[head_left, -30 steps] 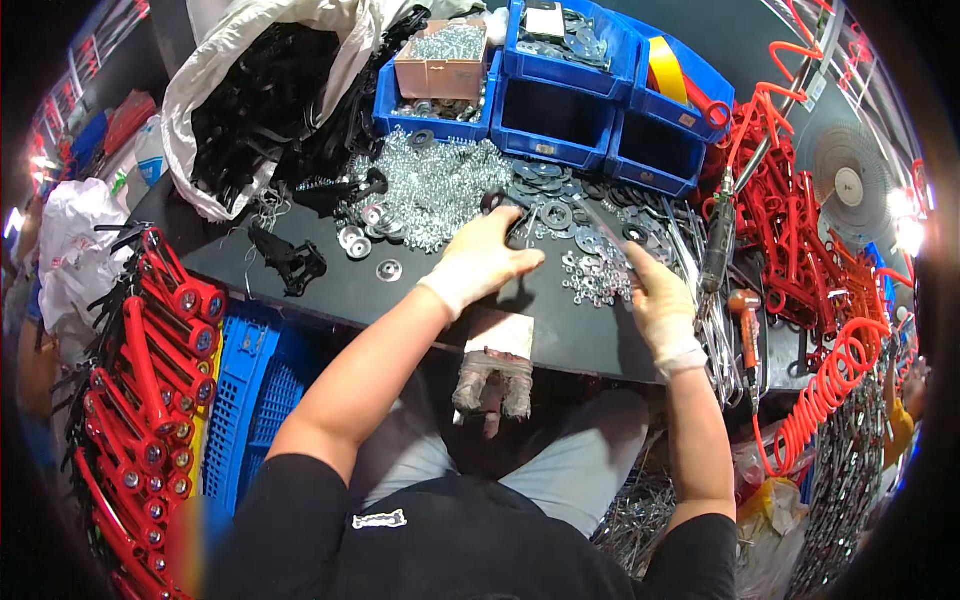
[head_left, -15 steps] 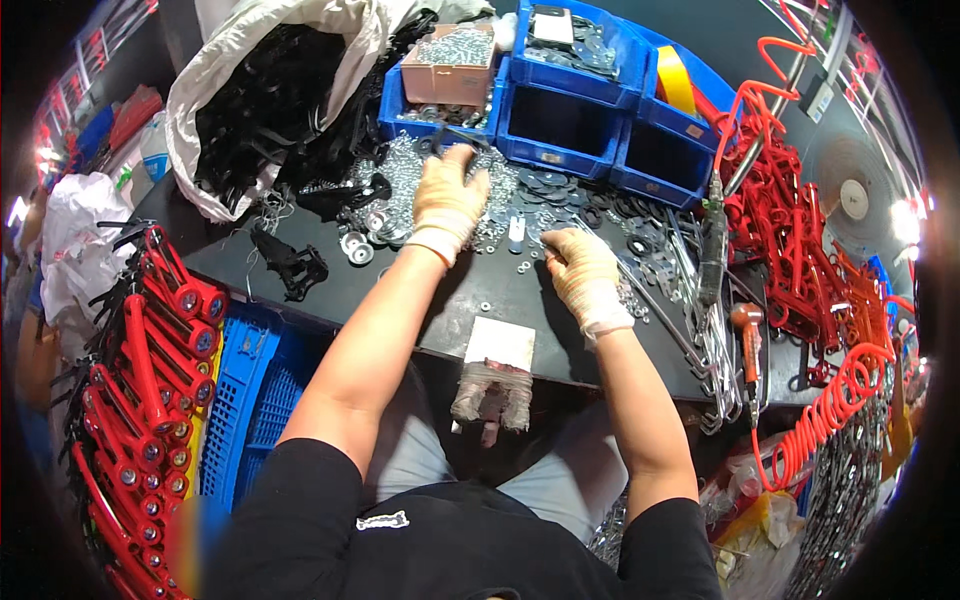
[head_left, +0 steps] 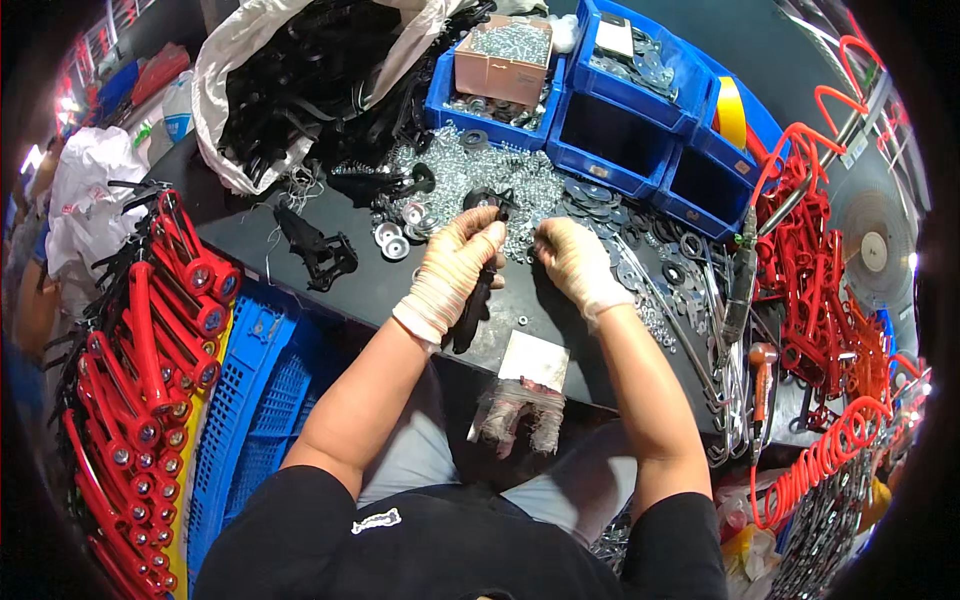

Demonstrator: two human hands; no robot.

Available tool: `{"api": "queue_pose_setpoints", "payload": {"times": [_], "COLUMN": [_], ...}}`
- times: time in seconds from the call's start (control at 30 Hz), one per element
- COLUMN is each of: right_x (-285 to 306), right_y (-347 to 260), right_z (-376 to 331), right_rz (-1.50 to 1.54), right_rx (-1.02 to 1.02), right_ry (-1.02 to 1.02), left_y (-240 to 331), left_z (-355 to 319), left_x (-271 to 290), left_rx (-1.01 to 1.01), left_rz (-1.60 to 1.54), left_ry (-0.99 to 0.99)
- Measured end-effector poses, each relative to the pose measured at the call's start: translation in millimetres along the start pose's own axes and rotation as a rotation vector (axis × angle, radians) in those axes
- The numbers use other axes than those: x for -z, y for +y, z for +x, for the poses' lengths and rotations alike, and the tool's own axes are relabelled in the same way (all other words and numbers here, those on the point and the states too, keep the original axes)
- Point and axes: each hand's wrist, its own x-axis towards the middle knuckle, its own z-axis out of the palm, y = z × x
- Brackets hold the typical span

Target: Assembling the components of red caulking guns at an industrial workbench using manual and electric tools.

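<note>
My left hand (head_left: 452, 268), in a pale glove with bare fingertips, is closed on a slim black part (head_left: 470, 318). One end of it shows above my fingers and the rest hangs below them, so its full shape is hidden. To its right my right hand (head_left: 575, 258), gloved the same way, has its fingertips drawn together at the edge of the loose metal parts. Whatever it pinches, if anything, is too small to make out. Beyond both hands spreads a heap of small silver springs (head_left: 520, 185). Dark flat washers (head_left: 592, 200) lie past my right hand.
Blue bins (head_left: 610, 140) line the back. A white sack (head_left: 215, 120) of black parts stands back left; a black bracket (head_left: 315, 248) lies before it. Red parts (head_left: 800, 290) and a coiled orange hose (head_left: 825, 455) are at right. A wrapped block (head_left: 530, 362) juts from the table edge.
My left hand has come nearer from the springs and now grips the black part. My right hand's fingers have drawn together. The whole view has shifted slightly.
</note>
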Motion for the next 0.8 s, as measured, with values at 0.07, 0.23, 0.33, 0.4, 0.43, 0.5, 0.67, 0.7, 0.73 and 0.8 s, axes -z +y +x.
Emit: {"api": "queue_pose_setpoints", "payload": {"times": [0.07, 0.23, 0.33, 0.4, 0.43, 0.5, 0.67, 0.7, 0.73, 0.8], "right_x": [-4.2, -3.6, -0.5, -2.8, 10.3, 26.7, 25.0, 23.2, 25.8, 15.2], "right_y": [-5.1, -7.6, 0.6, -1.2, -25.1, -70.2, -92.6, -95.4, -103.8, -106.7], "right_z": [-6.9, -13.9, -23.4, -30.0, -30.4, -43.6, -69.7, -72.3, -74.1, -74.7], "right_rz": [-0.053, -0.123, -0.105, 0.468, 1.026, 1.582, 1.947, 2.019, 2.047, 2.088], "right_rx": [-0.013, -0.039, -0.059, -0.222, -0.37, -0.373, -0.454, -0.476, -0.49, -0.434], "right_ry": [0.016, 0.013, 0.071, 0.146, 0.159, 0.284, 0.286, 0.285, 0.293, 0.236], "left_y": [-0.4, 1.7, 4.8, 2.7, 1.9, -0.5, -2.7, -1.5, -0.6, -0.1], "left_z": [-3.6, -14.1, -23.4, -28.9, -30.4, -36.5, -51.5, -53.5, -53.5, -57.9], "left_x": [-4.6, -7.8, -8.2, -10.5, -8.7, -8.0, -30.7, -30.0, -28.0, -19.8], "left_rx": [-0.027, -0.084, -0.07, -0.053, -0.056, -0.129, -0.302, -0.337, -0.369, -0.507], "left_rz": [0.055, 0.084, 0.104, 0.107, 0.106, 0.106, 0.122, 0.207, 0.297, 0.425], "left_ry": [0.016, 0.048, 0.045, 0.059, 0.063, 0.007, -0.019, -0.017, -0.011, -0.007]}}
